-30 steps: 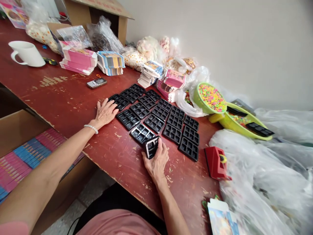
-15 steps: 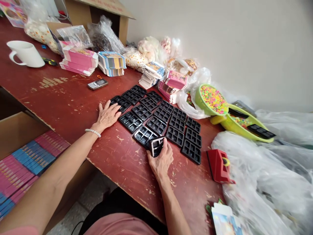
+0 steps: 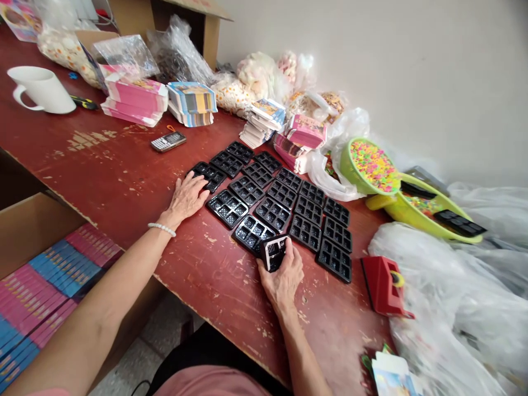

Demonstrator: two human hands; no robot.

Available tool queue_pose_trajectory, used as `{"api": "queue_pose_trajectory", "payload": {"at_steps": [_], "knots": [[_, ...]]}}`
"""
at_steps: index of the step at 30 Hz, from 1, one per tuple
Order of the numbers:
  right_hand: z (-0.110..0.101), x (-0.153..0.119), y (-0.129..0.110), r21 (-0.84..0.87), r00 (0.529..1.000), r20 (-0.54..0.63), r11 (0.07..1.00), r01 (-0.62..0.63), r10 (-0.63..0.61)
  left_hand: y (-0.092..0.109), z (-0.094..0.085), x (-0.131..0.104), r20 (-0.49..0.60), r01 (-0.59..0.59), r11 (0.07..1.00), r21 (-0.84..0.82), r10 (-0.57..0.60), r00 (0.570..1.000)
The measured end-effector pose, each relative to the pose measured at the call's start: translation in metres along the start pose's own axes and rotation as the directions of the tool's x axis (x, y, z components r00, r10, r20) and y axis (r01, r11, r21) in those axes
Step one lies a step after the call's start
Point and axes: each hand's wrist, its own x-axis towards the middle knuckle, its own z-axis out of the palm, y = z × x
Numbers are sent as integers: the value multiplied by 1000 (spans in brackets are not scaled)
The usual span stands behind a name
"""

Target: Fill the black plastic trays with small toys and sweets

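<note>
Rows of black compartment trays [image 3: 281,193] lie on the red tabletop [image 3: 124,181]. My left hand [image 3: 186,199], with a beaded bracelet at the wrist, rests palm down with fingers spread, its fingertips on the nearest edge of the leftmost tray [image 3: 209,175]. My right hand [image 3: 284,275] grips a black tray [image 3: 274,252] between thumb and fingers. That tray is tilted up, close to the right end of a tray [image 3: 249,233] lying flat at the front of the rows.
Behind the trays are a phone [image 3: 169,141], stacked cartons [image 3: 192,103] and bagged sweets. A white mug [image 3: 45,91] stands far left. To the right are a green bowl [image 3: 350,159], a red tape dispenser [image 3: 381,286] and plastic bags [image 3: 445,286]. An open box of packets sits lower left.
The whole scene has shifted slightly to the right in the view. Both hands keep nearly the same places relative to the trays, and the right hand still holds its tray.
</note>
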Motion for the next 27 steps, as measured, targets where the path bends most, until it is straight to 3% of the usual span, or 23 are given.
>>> {"api": "queue_pose_trajectory", "payload": {"at_steps": [7, 16, 19, 23, 27], "knots": [[0, 0, -1, -2, 1000, 10, 1000, 0, 0, -9, 7, 7, 4, -74, 995, -66, 75, 997], [-1, 1, -2, 0, 1000, -6, 1000, -9, 9, 3, -9, -4, 65, -229, 972, 42, 227, 972], [-1, 0, -1, 3, 1000, -2, 1000, -16, 16, 9, -10, -12, 90, -331, 942, 57, 326, 941], [-2, -1, -2, -3, 1000, 2, 1000, -31, 31, 25, -8, -25, 167, -482, 872, 87, 464, 870], [-4, -1, -3, -5, 999, 21, 999, -46, 46, 42, -5, -32, 215, -543, 834, 101, 514, 830]]}}
